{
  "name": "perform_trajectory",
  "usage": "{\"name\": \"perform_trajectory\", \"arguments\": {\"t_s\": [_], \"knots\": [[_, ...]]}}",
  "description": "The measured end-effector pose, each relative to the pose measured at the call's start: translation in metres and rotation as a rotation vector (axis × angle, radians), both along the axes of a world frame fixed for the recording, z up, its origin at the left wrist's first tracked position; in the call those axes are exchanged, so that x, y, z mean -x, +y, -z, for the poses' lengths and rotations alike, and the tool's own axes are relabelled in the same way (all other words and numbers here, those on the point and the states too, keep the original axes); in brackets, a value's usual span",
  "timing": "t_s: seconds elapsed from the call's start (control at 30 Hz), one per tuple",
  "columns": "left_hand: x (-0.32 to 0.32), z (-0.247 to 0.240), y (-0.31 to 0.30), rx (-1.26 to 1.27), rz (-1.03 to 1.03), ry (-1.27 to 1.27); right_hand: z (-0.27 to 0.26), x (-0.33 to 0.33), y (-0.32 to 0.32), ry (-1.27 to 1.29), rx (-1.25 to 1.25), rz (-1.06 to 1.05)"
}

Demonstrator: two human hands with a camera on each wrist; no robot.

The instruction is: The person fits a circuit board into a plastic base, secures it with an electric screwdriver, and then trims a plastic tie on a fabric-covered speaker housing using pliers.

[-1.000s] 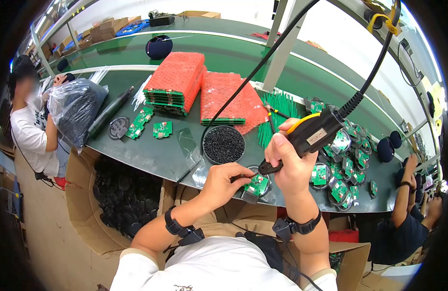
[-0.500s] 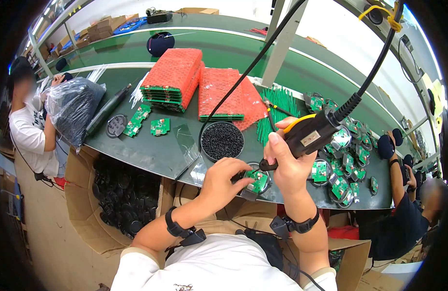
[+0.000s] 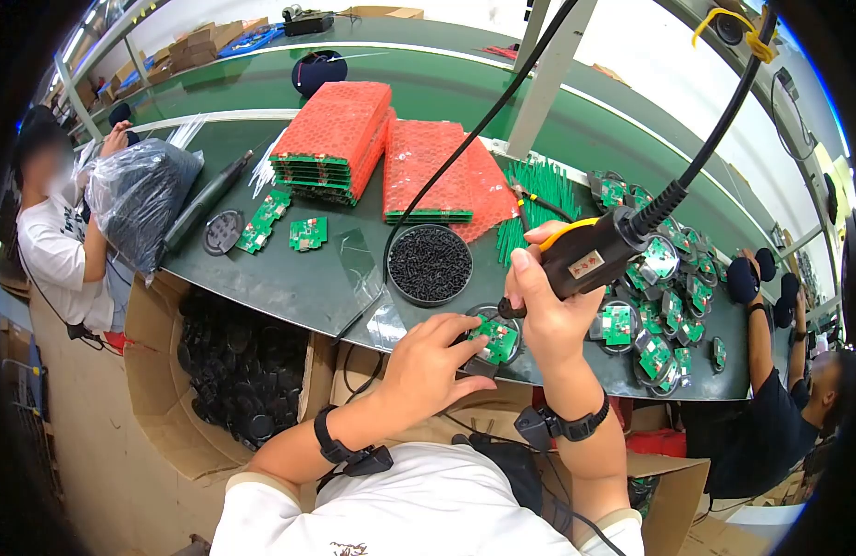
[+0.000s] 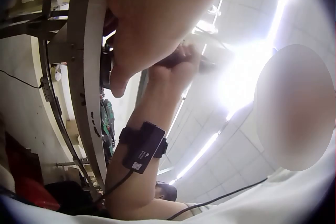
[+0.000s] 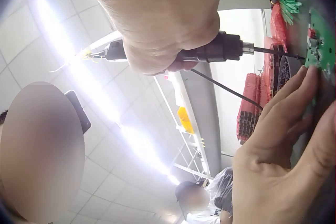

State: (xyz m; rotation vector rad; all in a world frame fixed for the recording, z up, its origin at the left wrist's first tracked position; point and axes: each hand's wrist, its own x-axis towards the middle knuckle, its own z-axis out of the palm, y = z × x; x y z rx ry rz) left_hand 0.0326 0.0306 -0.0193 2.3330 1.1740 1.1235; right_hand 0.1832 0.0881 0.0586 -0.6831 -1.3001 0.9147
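Observation:
In the head view my right hand grips a black electric screwdriver over the near edge of the bench. Below its tip lies a round black housing with a green circuit board. The right wrist view shows the screwdriver's thin bit reaching the board's surface. My left hand rests on the left side of the board and housing, fingers extended and thumb spread away towards me. Just behind it sits a round dish of small black screws.
Red bubble-wrapped board stacks stand behind the dish, beside green strips. Units with green boards pile up at the right. Loose boards lie left. A cardboard box of black housings stands below. People work on both sides.
My left thumb and fingers, earlier together near the screwdriver's tip, have parted and spread onto the board's side. The screwdriver stays in my right hand, its tip slightly lower.

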Motion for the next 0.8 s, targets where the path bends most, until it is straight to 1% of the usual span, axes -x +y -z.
{"name": "perform_trajectory", "arguments": {"t_s": [0.4, 0.57, 0.67, 0.8], "knots": [[0.000, 0.000, 0.001, 0.002, -0.003, 0.003, 0.008, 0.001, 0.004, -0.028, -0.019, -0.003], [-0.001, 0.001, 0.001, 0.003, -0.018, 0.021, 0.019, 0.000, 0.009, -0.084, -0.069, 0.034], [-0.001, 0.001, 0.000, 0.002, -0.024, 0.036, 0.017, 0.002, 0.006, -0.094, -0.022, -0.012], [0.000, 0.000, 0.002, 0.001, -0.019, 0.037, 0.016, 0.003, 0.005, -0.115, -0.030, 0.003]]}}
